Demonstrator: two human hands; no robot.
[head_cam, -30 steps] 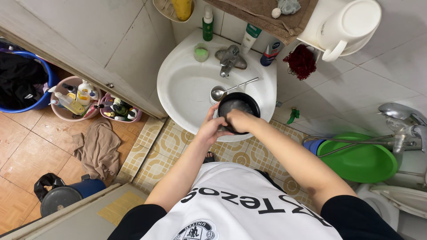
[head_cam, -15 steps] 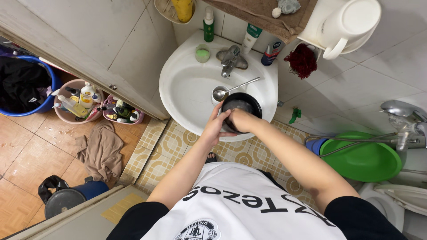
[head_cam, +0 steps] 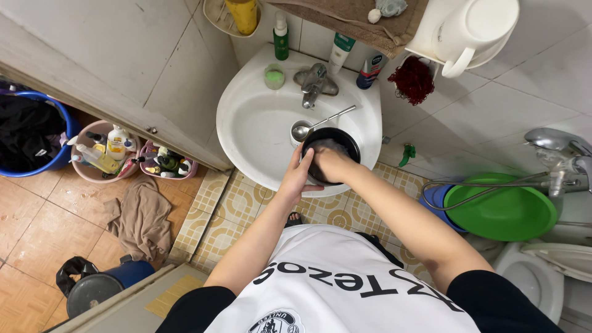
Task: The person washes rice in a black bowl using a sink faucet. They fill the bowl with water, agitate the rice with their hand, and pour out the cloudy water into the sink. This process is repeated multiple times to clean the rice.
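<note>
Bracing a round, glossy black bowl (head_cam: 331,151) at the near edge of the white ceramic sink (head_cam: 259,123), the left hand (head_cam: 299,176) wraps its rim; the right hand (head_cam: 330,165) curls inside, contents unclear. Beyond lie a metal spoon (head_cam: 314,123) and the tap (head_cam: 312,83).

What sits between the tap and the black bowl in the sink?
In the head view, a metal spoon lies between the tap and the black bowl, its scoop over a small metal cup beside the bowl.
</note>
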